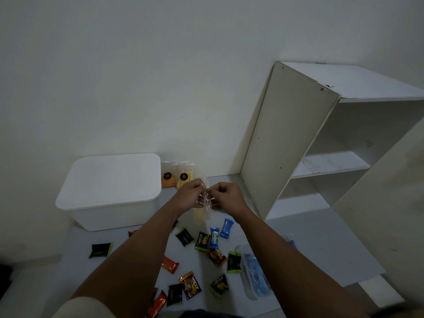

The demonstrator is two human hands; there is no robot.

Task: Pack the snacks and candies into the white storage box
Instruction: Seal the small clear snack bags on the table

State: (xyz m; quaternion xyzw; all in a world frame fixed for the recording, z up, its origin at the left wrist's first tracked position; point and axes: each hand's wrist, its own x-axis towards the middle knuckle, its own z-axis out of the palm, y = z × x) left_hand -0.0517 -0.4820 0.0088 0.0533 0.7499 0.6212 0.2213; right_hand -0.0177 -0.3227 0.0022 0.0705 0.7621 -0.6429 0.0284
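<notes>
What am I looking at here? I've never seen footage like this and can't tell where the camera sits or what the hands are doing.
No machine is involved: the camera is worn on a person's head, looking forward and down, so the two forearms reaching in from the bottom are their own. There is only this one view.

The left hand and right hand both pinch the top of a clear plastic bag with something yellow inside, held above the floor.

To the left stands the white storage box, its lid on. Behind the hands, against the wall, lean two more clear snack bags. Small wrapped snacks lie scattered on the floor, among them two blue candies. To the right are a clear pack of blue items and a white shelf unit.
</notes>
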